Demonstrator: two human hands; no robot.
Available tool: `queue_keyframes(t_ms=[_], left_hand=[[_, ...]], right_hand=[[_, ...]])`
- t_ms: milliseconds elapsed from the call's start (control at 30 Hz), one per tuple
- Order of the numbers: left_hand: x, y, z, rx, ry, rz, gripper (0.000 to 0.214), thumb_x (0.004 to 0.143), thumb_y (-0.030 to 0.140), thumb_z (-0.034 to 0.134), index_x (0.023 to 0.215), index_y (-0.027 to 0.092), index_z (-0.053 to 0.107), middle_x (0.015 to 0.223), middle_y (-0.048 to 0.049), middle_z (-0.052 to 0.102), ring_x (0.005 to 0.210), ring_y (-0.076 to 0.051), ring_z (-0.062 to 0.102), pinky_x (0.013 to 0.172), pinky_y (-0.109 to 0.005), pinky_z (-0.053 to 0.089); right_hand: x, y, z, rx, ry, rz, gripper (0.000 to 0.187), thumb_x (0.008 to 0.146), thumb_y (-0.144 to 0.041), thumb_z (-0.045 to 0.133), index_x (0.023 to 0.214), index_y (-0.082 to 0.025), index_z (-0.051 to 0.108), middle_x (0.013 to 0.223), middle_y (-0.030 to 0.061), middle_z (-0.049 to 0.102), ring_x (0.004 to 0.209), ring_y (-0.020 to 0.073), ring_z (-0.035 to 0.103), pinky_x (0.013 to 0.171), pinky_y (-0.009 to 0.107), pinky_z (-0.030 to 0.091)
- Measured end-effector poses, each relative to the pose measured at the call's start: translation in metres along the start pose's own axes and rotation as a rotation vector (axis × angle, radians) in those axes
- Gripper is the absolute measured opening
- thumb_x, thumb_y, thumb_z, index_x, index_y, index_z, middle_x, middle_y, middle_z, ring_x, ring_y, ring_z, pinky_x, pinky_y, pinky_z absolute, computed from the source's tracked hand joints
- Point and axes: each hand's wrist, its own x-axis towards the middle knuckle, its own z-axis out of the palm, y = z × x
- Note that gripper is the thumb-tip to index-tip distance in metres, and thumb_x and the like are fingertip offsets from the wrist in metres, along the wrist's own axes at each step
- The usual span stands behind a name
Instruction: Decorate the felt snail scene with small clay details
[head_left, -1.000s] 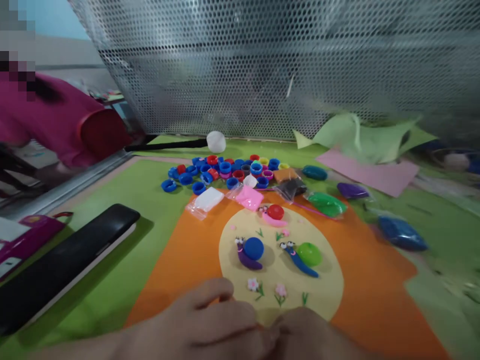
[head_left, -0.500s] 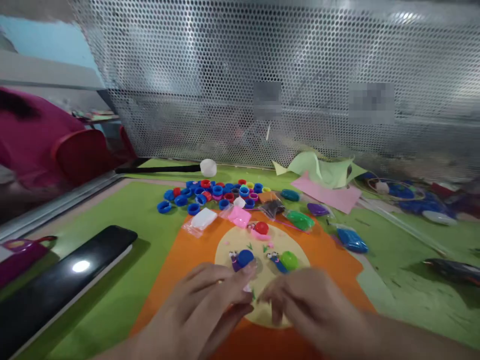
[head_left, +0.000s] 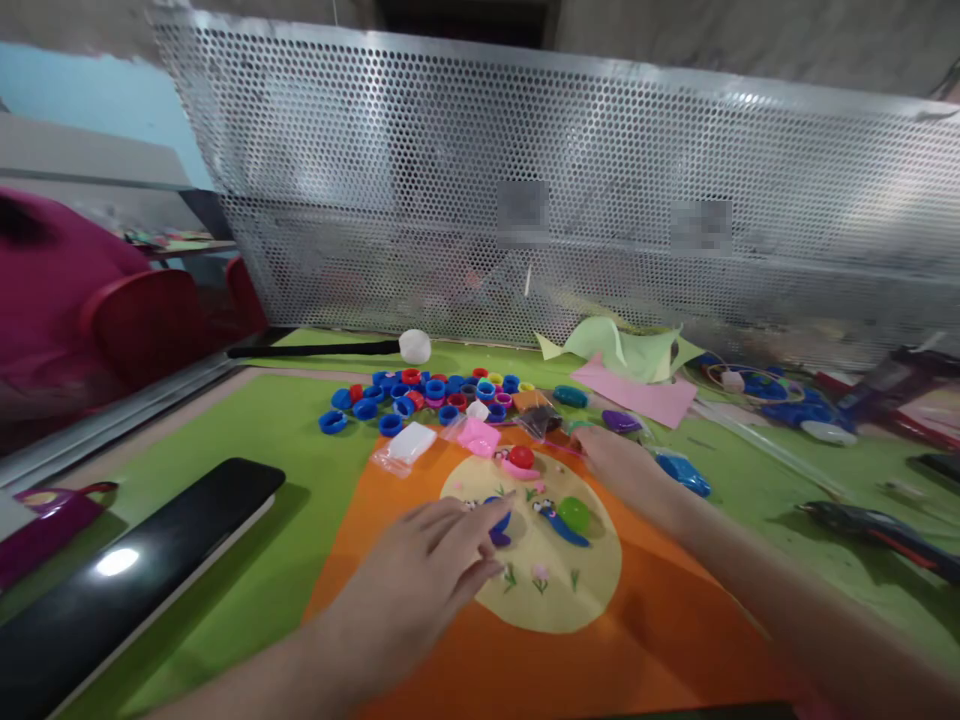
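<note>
My left hand (head_left: 427, 565) hovers over the left part of the round cream paper (head_left: 551, 605), its fingers slightly curled and apart, with nothing visible in them. Partly behind its fingertips is a blue clay snail (head_left: 498, 527). My right hand (head_left: 604, 455) reaches to the far right edge of the orange sheet (head_left: 405, 640), its fingers on a small packet of green clay (head_left: 580, 428), mostly covered by the hand. On the cream paper are a snail with a green shell (head_left: 574, 514), one with a red shell (head_left: 522, 457), and small clay flowers (head_left: 540, 575).
Many bottle caps (head_left: 435, 390) lie at the back. Clay packets, white (head_left: 412, 441), pink (head_left: 478, 436), purple (head_left: 621, 422) and blue (head_left: 682, 474), lie around. A black phone-like device (head_left: 150, 560) is left, a glue gun (head_left: 870, 530) right. Perforated metal (head_left: 450, 200) stands behind.
My right hand has moved away from beside my left hand, forward to the green clay packet. My left hand stays near the blue snail. The camera view has tilted up slightly.
</note>
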Motion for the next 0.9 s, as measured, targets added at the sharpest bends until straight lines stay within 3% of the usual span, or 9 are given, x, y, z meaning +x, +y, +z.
queue_keyframes(t_ms=[233,333,467,567,700,800,867,900], left_hand=[[0.003,-0.002,-0.005,-0.154,-0.136,-0.296,0.037,0.089,0.021,0.039,0.125,0.028,0.034,0.088,-0.0018,0.058,0.078,-0.016,0.059,0.072,-0.033,0.051],[0.005,0.001,-0.007,-0.206,-0.157,-0.365,0.036,0.089,0.020,0.037,0.124,0.027,0.035,0.087,-0.0023,0.056,0.077,-0.015,0.058,0.071,-0.033,0.050],[0.006,-0.001,-0.009,-0.225,-0.175,-0.359,0.034,0.087,0.019,0.043,0.121,0.026,0.039,0.090,-0.0026,0.056,0.078,-0.015,0.058,0.071,-0.032,0.049],[0.006,-0.001,-0.007,-0.180,-0.156,-0.227,0.031,0.086,0.019,0.047,0.116,0.022,0.044,0.089,-0.0025,0.057,0.082,-0.016,0.056,0.073,-0.029,0.048],[0.003,0.011,-0.001,-0.008,-0.090,0.235,0.021,0.090,0.014,0.038,0.107,0.015,0.050,0.087,-0.0031,0.062,0.081,-0.016,0.053,0.075,-0.030,0.045],[-0.003,0.027,0.006,0.043,-0.171,0.506,0.015,0.086,0.019,0.046,0.098,0.017,0.056,0.075,0.0025,0.062,0.070,-0.014,0.052,0.073,-0.031,0.044],[-0.006,0.035,0.014,0.071,-0.275,0.607,0.006,0.080,0.019,0.056,0.075,0.018,0.059,0.070,0.0048,0.061,0.061,-0.011,0.050,0.067,-0.027,0.045],[-0.007,0.038,0.018,0.085,-0.328,0.628,0.017,0.078,0.021,0.058,0.061,0.018,0.056,0.064,0.0058,0.058,0.050,-0.009,0.045,0.062,-0.026,0.045]], right_hand=[[-0.005,0.004,-0.011,0.122,-0.125,-0.068,0.020,0.092,-0.029,0.049,0.103,-0.013,0.053,0.082,0.0011,0.057,0.060,0.0103,0.055,0.057,0.025,0.049],[-0.015,0.010,-0.015,0.209,-0.091,-0.129,0.020,0.091,-0.023,0.048,0.109,-0.015,0.051,0.094,0.0048,0.058,0.073,0.0147,0.058,0.066,0.030,0.049],[-0.028,0.015,-0.021,0.337,0.001,-0.196,0.021,0.088,-0.018,0.033,0.101,-0.018,0.051,0.090,0.0057,0.061,0.080,0.0181,0.059,0.067,0.030,0.047],[-0.035,0.007,-0.027,0.411,0.063,-0.210,0.015,0.087,-0.023,0.035,0.090,-0.020,0.050,0.085,0.0050,0.063,0.074,0.0188,0.060,0.062,0.030,0.047],[-0.046,-0.019,-0.036,0.495,0.142,-0.249,0.026,0.092,-0.028,0.029,0.089,-0.021,0.054,0.081,0.0037,0.063,0.067,0.0159,0.059,0.062,0.028,0.046],[-0.054,-0.043,-0.034,0.621,0.235,-0.420,0.025,0.092,-0.026,0.035,0.090,-0.021,0.059,0.091,0.0047,0.063,0.087,0.0173,0.058,0.075,0.028,0.046],[-0.058,-0.056,-0.029,0.738,0.197,-0.445,0.024,0.091,-0.023,0.037,0.086,-0.021,0.061,0.086,0.0030,0.063,0.079,0.0143,0.059,0.070,0.023,0.048],[-0.059,-0.061,-0.026,0.778,0.158,-0.443,0.023,0.091,-0.022,0.039,0.085,-0.020,0.061,0.083,0.0025,0.063,0.075,0.0134,0.059,0.067,0.022,0.048]])
